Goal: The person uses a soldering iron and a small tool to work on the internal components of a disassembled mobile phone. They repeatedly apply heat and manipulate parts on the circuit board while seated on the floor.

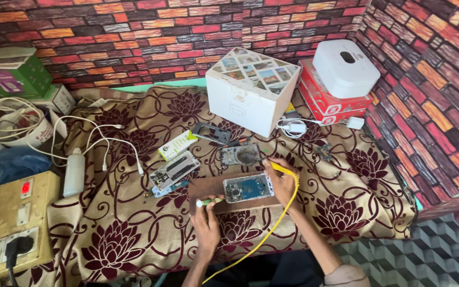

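An opened phone body with its insides showing lies on a brown wooden board on the floral cloth. My left hand grips a small green-and-white tool just left of the phone. My right hand holds a yellow-handled tool with a yellow cord at the phone's right edge; its tip points toward the phone's upper right corner. The cord runs down past my right forearm.
Other phone parts lie behind: a circuit-board phone, a back frame, a grey bezel, a small green-white box. A white storage box, red boxes with a white device, white cables, a switchboard surround them.
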